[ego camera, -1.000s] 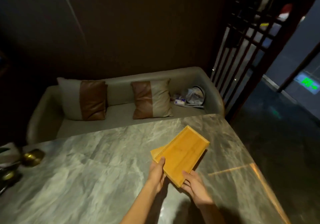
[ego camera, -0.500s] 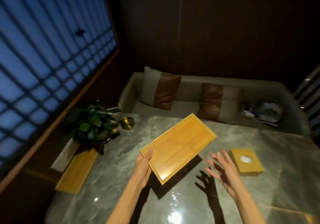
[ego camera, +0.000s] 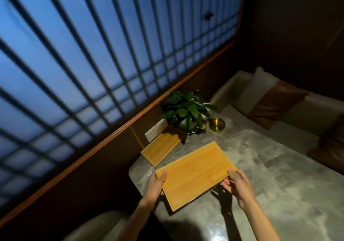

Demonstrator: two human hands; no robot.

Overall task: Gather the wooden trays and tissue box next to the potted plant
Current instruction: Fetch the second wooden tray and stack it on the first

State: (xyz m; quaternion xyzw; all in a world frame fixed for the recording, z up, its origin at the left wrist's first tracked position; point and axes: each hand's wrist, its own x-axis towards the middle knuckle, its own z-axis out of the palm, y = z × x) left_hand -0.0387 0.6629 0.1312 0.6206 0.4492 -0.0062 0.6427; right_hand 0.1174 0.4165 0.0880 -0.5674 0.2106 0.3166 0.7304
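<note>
I hold a wooden tray (ego camera: 195, 173) a little above the marble table (ego camera: 279, 175); its shadow falls on the tabletop below. My left hand (ego camera: 156, 186) grips its near left corner, thumb on top. My right hand (ego camera: 238, 186) is at its right corner, thumb on the rim and fingers spread beneath the edge. A second wooden tray (ego camera: 161, 148) lies at the table's wall edge, right beside the potted plant (ego camera: 186, 110). The tissue box is out of view.
A brass bowl (ego camera: 216, 124) stands just right of the plant. A white socket plate (ego camera: 156, 132) sits on the wall behind the second tray. A beige sofa with a brown cushion (ego camera: 275, 104) runs along the far side. A latticed window fills the left.
My view has swung left toward the window and plant. The tray has travelled left with my left hand, and my right hand, apart from it before, has come to its right corner.
</note>
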